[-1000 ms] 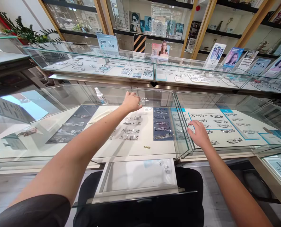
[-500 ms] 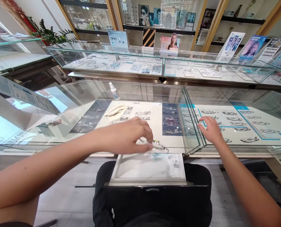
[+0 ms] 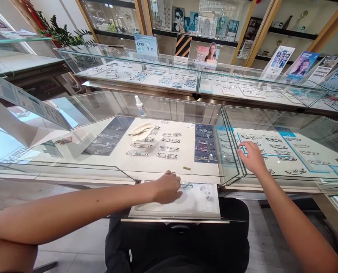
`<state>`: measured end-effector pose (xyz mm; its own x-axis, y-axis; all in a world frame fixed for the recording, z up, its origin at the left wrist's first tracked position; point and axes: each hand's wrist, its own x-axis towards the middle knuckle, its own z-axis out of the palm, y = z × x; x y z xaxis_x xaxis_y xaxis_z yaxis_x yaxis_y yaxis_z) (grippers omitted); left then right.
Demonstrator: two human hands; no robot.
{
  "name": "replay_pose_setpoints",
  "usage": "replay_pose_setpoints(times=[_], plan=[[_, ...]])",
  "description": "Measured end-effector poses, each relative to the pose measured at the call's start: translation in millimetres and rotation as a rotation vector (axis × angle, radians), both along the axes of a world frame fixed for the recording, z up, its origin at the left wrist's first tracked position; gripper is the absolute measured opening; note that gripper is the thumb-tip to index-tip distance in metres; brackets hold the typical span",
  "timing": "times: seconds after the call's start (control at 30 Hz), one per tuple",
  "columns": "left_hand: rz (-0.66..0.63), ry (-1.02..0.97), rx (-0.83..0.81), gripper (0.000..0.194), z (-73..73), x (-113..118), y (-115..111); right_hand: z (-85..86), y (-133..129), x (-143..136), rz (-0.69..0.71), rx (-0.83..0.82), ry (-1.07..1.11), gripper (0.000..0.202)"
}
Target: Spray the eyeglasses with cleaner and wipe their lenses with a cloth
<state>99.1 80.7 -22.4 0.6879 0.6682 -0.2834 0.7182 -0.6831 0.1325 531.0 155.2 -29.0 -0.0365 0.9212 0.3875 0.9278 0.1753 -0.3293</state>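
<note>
My left hand (image 3: 169, 188) reaches down over the pulled-out white drawer (image 3: 146, 212), its fingers bent around a pair of eyeglasses (image 3: 186, 185). Only part of the glasses shows past the fingertips, low over the drawer; the rest is hidden by the hand. Small clear items (image 3: 207, 192) lie in the drawer's right side. My right hand (image 3: 252, 156) rests on the glass top near the joint between two display cases, thumb and fingers apart, with nothing in it. A small yellow-green strip (image 3: 186, 168) shows just beyond my left hand.
Rows of eyeglasses (image 3: 169, 148) lie inside the glass display case (image 3: 123, 168). A white spray bottle (image 3: 140, 106) and a cream cloth (image 3: 141, 131) are on its top. Another display case (image 3: 157, 62) with upright signs stands behind. A mirror-like stand (image 3: 29, 113) is at left.
My left hand has moved down and toward me with the eyeglasses, from above the counter's front edge to low over the drawer. My right hand stays in about the same place.
</note>
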Motion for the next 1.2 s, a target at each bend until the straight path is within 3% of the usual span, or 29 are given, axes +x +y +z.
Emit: replay_pose_setpoints(times=[0.17,0.33,0.53,0.73,0.87,1.0,1.2], plan=[[0.055,0.160,0.223,0.043,-25.1,9.8,43.2,-0.4,0.8,-1.2,0.010,0.009,-0.014,0.027],[0.187,0.089,0.403,0.057,-59.9,16.1,85.8,-0.3,-0.1,-2.5,0.017,0.016,-0.004,0.025],[0.356,-0.109,0.462,0.068,-98.3,17.5,139.8,-0.8,0.0,-1.9,0.041,0.013,-0.012,0.027],[0.494,-0.215,0.460,0.075,-124.6,19.2,176.7,2.6,-3.3,-7.5,0.014,-0.010,-0.003,0.026],[0.522,-0.292,0.482,0.075,-130.3,22.8,196.8,5.8,-6.9,-10.6,-0.005,-0.037,0.003,0.026],[0.519,-0.373,0.478,0.071,-125.5,24.0,223.4,7.6,-8.4,-11.2,-0.017,-0.041,0.017,0.024],[0.550,-0.447,0.458,0.056,-113.5,-1.3,274.5,9.0,-9.2,-12.4,0.003,-0.033,0.021,0.023]])
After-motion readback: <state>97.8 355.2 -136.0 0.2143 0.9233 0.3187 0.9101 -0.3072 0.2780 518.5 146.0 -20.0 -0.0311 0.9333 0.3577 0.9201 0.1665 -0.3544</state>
